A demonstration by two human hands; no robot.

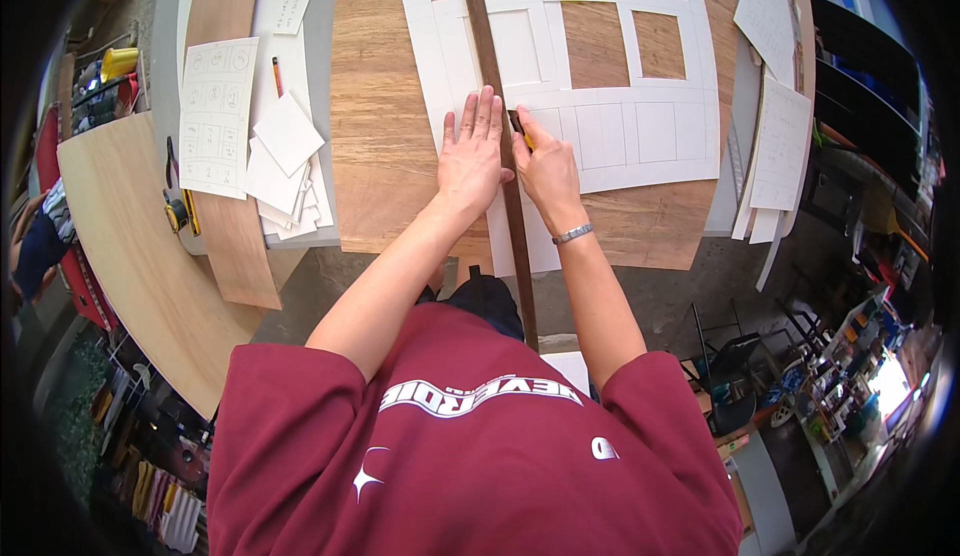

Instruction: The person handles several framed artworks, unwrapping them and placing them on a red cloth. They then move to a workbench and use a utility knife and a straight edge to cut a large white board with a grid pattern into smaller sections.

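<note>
A long dark wooden strip runs away from me across a white board with drawn lines and several rectangular cut-outs. My left hand lies flat with fingers stretched, pressing on the board and against the strip's left side. Just right of the strip, my right hand is closed round a utility knife with a dark and yellow body, index finger extended along it. The knife's tip is by the strip's edge; its blade is too small to make out. Beneath the board is a brown wooden panel.
At left are a sketched sheet, loose white pieces, a pencil and a tape measure. A pale curved wood sheet leans beyond them. More papers lie right. A dark chair stands lower right.
</note>
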